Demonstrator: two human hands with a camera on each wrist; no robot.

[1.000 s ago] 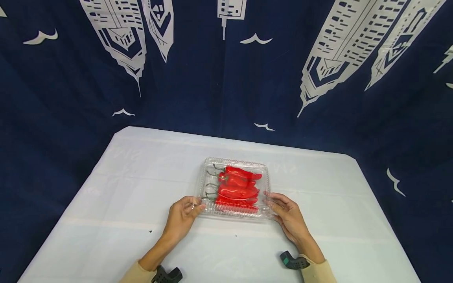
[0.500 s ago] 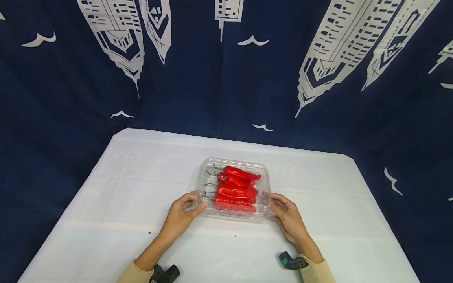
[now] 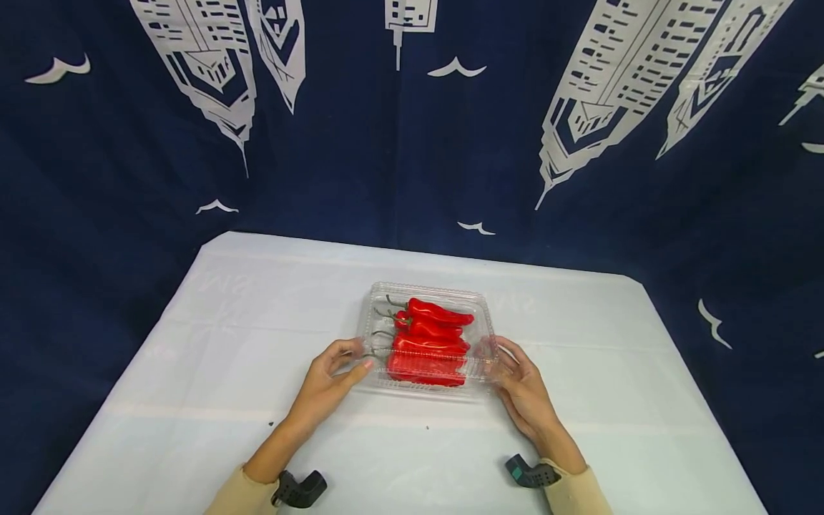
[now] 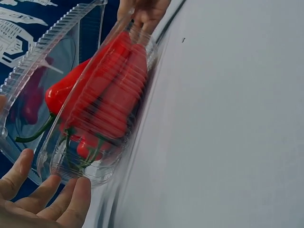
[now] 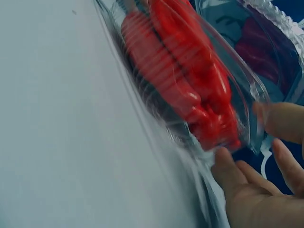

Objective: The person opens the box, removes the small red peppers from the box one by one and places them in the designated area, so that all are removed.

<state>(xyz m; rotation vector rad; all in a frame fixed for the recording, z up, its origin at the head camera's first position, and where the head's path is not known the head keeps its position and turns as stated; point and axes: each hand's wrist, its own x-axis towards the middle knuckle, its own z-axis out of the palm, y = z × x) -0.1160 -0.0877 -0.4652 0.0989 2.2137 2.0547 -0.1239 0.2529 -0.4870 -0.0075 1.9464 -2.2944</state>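
A clear plastic clamshell container (image 3: 479,315) lies on the table with several red peppers (image 3: 428,361) inside, green stems pointing left. Its lid (image 4: 28,71) stands partly raised at the near side, with a gap showing above the base. My left hand (image 3: 327,383) holds the left front corner, with its fingertips (image 4: 78,192) against the side wall. At the right front corner my right hand (image 3: 526,390) holds the lid's edge with the thumb (image 5: 280,118), other fingers (image 5: 228,166) touching the base. Parts of the fingers are seen through the plastic.
A white cloth (image 3: 244,343) covers the table, with tiny dark specks near the front. Behind the far edge hangs a navy curtain (image 3: 360,157) with white building and bird prints. Black wrist straps (image 3: 299,490) sit at both cuffs.
The lid's front edge has risen away from the base, with both hands shifting slightly up and away with it. The base and peppers stay about where they were.
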